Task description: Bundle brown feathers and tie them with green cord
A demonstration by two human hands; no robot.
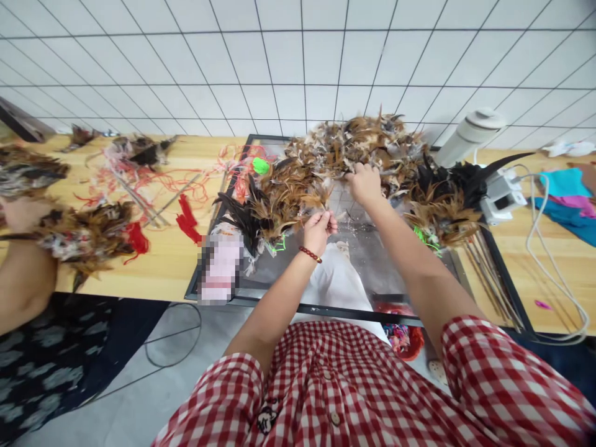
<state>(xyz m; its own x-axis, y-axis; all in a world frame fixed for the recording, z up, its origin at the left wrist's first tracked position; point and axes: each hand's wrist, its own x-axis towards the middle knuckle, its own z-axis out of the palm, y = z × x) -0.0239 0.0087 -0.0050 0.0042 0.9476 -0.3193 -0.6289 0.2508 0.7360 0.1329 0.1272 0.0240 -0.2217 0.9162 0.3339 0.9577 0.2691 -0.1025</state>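
My left hand (319, 228) is closed in a pinch on a small bunch of brown feathers (319, 196), which points up and away from me. Ahead and to its right, my right hand (366, 183) reaches into the front of a large heap of brown feathers (356, 143). Its fingers are bent together at the heap, and what lies between them is hidden. Left of my hands, a cluster of brown and black feathers (265, 214) lies near bright green strings. Everything rests on a dark-framed glass-like panel (279, 279), through which my light trousers show.
A pixelated rectangular object (221, 267) lies at the panel's left corner. To the right stand a white cylinder (470, 133), a white power block (503, 195) with cables, and thin rods (488, 279). At left, another person's arm (23, 279) is beside feathers and red tassels (189, 220).
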